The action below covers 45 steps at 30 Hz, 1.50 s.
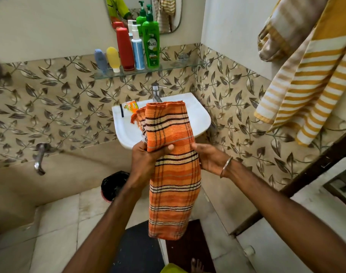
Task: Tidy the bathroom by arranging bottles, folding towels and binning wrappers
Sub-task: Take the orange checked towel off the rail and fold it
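Above the sink (202, 117) rim, left hand (146, 160) grips folded orange towel (172, 174) mid-length; right hand (209, 158) cups its right edge, fingers hidden behind; lower half hangs free.

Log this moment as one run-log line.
step: folding towel | left hand: grips orange checked towel | right hand: holds towel edge | bottles: lined on shelf | wrapper: on sink
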Available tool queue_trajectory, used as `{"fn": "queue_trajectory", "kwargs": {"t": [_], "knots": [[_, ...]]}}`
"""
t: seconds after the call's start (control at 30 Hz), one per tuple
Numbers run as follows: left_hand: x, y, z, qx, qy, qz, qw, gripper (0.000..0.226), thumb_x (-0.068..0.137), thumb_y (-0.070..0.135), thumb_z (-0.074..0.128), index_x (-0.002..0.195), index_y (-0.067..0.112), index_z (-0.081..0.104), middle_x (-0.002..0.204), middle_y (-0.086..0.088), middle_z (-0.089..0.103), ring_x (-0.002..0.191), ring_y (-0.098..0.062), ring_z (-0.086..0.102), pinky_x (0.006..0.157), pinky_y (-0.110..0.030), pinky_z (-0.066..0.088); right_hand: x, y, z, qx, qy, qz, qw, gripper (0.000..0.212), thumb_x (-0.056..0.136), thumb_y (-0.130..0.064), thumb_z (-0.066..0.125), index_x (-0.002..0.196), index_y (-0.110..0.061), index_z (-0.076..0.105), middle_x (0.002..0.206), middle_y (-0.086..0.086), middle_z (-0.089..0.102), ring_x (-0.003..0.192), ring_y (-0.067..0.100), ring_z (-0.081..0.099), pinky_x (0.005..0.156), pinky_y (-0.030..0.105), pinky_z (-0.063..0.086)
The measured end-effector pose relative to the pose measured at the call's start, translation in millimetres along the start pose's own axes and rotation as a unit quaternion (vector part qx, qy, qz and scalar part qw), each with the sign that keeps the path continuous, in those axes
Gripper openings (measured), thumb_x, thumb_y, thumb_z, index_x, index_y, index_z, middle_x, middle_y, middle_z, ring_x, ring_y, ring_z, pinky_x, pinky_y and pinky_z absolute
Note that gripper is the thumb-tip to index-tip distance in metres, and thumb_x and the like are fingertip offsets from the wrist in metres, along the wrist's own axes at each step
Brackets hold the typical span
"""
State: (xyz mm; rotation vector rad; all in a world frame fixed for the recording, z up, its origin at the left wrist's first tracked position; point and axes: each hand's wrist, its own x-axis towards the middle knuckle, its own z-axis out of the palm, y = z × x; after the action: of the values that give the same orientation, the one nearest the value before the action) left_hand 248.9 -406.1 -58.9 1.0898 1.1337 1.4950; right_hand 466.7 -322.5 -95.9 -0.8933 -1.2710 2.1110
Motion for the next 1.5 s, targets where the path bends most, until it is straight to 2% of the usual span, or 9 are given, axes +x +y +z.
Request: {"fn": "queue_trajectory", "kwargs": {"t": [0.23, 0.37, 0.53, 0.77, 0.87, 1.07, 1.2, 1.33, 1.5], "knots": [[11, -1, -25, -0.041, 0.005, -0.047, 0.998, 0.042, 0.075, 0.010, 0.082, 0.115, 0.003, 0.068, 0.110, -0.014, 0.076, 0.101, -0.032, 0.073, 0.089, -0.050, 0.059, 0, -8, 21, 0.060, 0.039, -0.090, 0.993, 0.036, 0.085, -0.001, 0.068, 0.120, -0.006, 0.066, 0.110, 0.012, 0.075, 0.100, 0.025, 0.073, 0.082, 0.037, 0.062], [10, -13, -43, -0.118, -0.113, -0.091, 0.982, 0.039, 0.069, 0.027, 0.086, 0.105, 0.016, 0.077, 0.105, -0.009, 0.077, 0.095, -0.024, 0.074, 0.079, -0.036, 0.061, 1, -23, 33, 0.057, 0.037, -0.134, 0.989, 0.031, 0.089, 0.000, 0.064, 0.120, -0.008, 0.066, 0.110, 0.013, 0.074, 0.101, 0.027, 0.072, 0.091, 0.041, 0.060], [-8, -36, -45, -0.131, -0.227, -0.172, 0.950, 0.073, 0.046, 0.067, 0.089, 0.105, 0.026, 0.079, 0.110, -0.001, 0.076, 0.105, -0.019, 0.072, 0.088, -0.035, 0.058, 5, -47, 36, 0.041, 0.066, -0.162, 0.984, 0.021, 0.089, -0.005, 0.065, 0.110, -0.007, 0.064, 0.100, 0.013, 0.072, 0.089, 0.026, 0.072, 0.086, 0.041, 0.061], [-10, -27, -14, -0.035, -0.181, -0.118, 0.976, 0.042, 0.076, 0.013, 0.078, 0.117, 0.023, 0.070, 0.124, -0.014, 0.070, 0.117, -0.033, 0.066, 0.101, -0.052, 0.052, -7, -72, 18, 0.069, 0.079, -0.141, 0.984, 0.019, 0.099, -0.005, 0.050, 0.108, -0.007, 0.066, 0.088, 0.006, 0.075, 0.076, 0.018, 0.072, 0.069, 0.031, 0.061], [-6, -22, -5, -0.052, -0.126, -0.107, 0.985, 0.041, 0.080, 0.005, 0.071, 0.120, 0.006, 0.065, 0.122, -0.020, 0.069, 0.113, -0.038, 0.067, 0.098, -0.054, 0.053, -15, -60, 10, 0.143, 0.060, -0.093, 0.983, 0.044, 0.106, -0.025, 0.040, 0.084, -0.010, 0.076, 0.062, -0.002, 0.067, 0.056, 0.011, 0.063, 0.057, 0.027, 0.053], [7, -9, -9, -0.148, -0.101, -0.132, 0.975, 0.052, 0.082, 0.004, 0.066, 0.133, -0.002, 0.056, 0.120, -0.025, 0.068, 0.101, -0.037, 0.070, 0.083, -0.045, 0.060, -17, -3, -2, 0.135, -0.015, -0.013, 0.991, 0.073, 0.084, -0.064, 0.063, 0.136, -0.012, 0.061, 0.125, 0.016, 0.061, 0.114, 0.033, 0.058, 0.097, 0.048, 0.047], [7, -5, -27, -0.224, -0.154, -0.186, 0.944, 0.063, 0.071, 0.009, 0.077, 0.129, -0.004, 0.056, 0.108, -0.020, 0.072, 0.092, -0.033, 0.073, 0.075, -0.043, 0.061, -12, 11, 11, 0.089, -0.002, -0.054, 0.995, 0.067, 0.072, -0.039, 0.089, 0.127, -0.008, 0.068, 0.129, 0.017, 0.067, 0.118, 0.030, 0.065, 0.099, 0.045, 0.055], [1, -16, -48, -0.230, -0.184, -0.242, 0.924, 0.073, 0.047, 0.025, 0.097, 0.112, 0.002, 0.074, 0.108, -0.019, 0.074, 0.096, -0.034, 0.073, 0.080, -0.046, 0.061, -3, 5, 25, 0.072, 0.039, -0.068, 0.994, 0.067, 0.079, -0.036, 0.082, 0.133, -0.001, 0.061, 0.135, 0.020, 0.064, 0.124, 0.033, 0.062, 0.101, 0.046, 0.054], [-2, -26, -64, -0.206, -0.222, -0.267, 0.915, 0.100, 0.061, 0.022, 0.091, 0.145, -0.004, 0.042, 0.139, -0.029, 0.052, 0.127, -0.046, 0.050, 0.112, -0.062, 0.036, 6, -9, 32, 0.053, 0.093, -0.072, 0.992, 0.039, 0.091, -0.032, 0.062, 0.120, -0.007, 0.070, 0.122, 0.014, 0.072, 0.112, 0.027, 0.069, 0.095, 0.040, 0.057]]}}
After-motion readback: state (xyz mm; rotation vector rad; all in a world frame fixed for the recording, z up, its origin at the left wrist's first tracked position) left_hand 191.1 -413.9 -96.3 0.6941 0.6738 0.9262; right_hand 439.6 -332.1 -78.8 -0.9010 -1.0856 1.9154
